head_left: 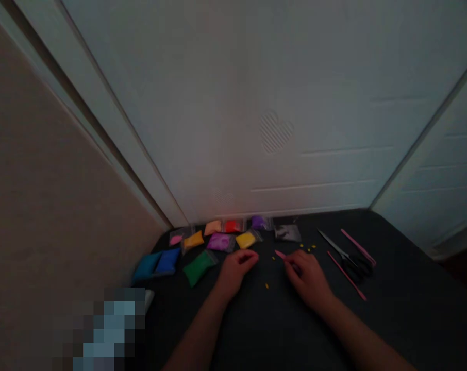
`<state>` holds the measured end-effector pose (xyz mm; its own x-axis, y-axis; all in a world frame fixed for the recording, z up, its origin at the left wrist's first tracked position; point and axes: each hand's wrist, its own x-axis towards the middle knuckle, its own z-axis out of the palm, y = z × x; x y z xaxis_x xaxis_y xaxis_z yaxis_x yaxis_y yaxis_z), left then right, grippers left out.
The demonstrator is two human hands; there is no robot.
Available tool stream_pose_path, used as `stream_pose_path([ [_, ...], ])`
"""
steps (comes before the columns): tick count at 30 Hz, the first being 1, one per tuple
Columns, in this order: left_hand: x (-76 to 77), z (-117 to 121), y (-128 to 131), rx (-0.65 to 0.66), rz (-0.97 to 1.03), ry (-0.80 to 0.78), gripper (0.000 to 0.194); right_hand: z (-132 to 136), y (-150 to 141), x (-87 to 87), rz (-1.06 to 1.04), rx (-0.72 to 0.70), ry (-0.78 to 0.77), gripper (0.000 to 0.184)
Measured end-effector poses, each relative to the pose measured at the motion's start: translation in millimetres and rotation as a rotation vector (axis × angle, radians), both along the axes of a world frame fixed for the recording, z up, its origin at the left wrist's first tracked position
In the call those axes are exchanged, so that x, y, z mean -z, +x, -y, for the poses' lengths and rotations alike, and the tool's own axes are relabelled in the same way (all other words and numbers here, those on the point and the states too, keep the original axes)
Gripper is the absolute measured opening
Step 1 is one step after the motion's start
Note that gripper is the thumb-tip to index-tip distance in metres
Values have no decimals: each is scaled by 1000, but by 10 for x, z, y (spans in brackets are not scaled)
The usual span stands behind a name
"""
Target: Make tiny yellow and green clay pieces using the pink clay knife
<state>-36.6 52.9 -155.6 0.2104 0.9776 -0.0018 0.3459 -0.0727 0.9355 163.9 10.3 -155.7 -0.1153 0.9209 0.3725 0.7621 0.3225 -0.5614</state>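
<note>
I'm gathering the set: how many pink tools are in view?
3: one pink tool in the right hand, a second left of the scissors, a third right of them. Any beneath that hand would be hidden.

You have before you 11 small bags [199, 269], 3 slim pink tools [280, 254] and 1 pair of scissors [345, 255]. Of the tiny yellow pieces [267, 285], you can count at least 5.

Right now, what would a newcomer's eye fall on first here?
Probably the bright packets, grouped at the far left of the dark table. Next, near the middle, the right hand holding a pointed pink tool. Then the black-handled scissors on the right, flanked by two slim pink sticks.
</note>
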Motion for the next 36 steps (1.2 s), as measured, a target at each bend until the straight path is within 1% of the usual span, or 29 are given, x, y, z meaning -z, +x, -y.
stream_pose_path([
  [2, 4, 6, 29, 9, -18, 27, 19, -6, 2, 4, 6, -1, -6, 14],
  [3, 17, 5, 39, 51, -92, 110, 18, -8, -2, 11, 10, -10, -13, 13],
  [5, 50, 4, 51, 112, -206, 227, 17, 3, -19, 17, 19, -32, -36, 14],
  [6, 66, 3, 54, 137, -257, 270, 17, 16, -29, 15, 25, -48, -47, 14],
  [8, 90, 2, 59, 161, -315, 299, 17, 54, -45, 4, 44, -99, -65, 15],
  [12, 103, -4, 65, 206, -352, 293, 17, 143, -29, -4, 117, -230, -89, 18],
  [17, 96, -17, 77, 217, -423, 277, 17, 201, 36, -7, 215, -312, -93, 20],
  [22, 105, -22, 79, 221, -434, 268, 13, 225, 80, -18, 251, -347, -148, 23],
  [26, 112, -16, 84, 204, -437, 278, 11, 234, 121, 3, 272, -358, -135, 23],
  [30, 115, -7, 83, 217, -454, 276, 13, 234, 138, 20, 306, -375, -160, 24],
  [36, 116, -5, 86, 208, -472, 285, 14, 249, 121, 8, 340, -361, -149, 23],
])
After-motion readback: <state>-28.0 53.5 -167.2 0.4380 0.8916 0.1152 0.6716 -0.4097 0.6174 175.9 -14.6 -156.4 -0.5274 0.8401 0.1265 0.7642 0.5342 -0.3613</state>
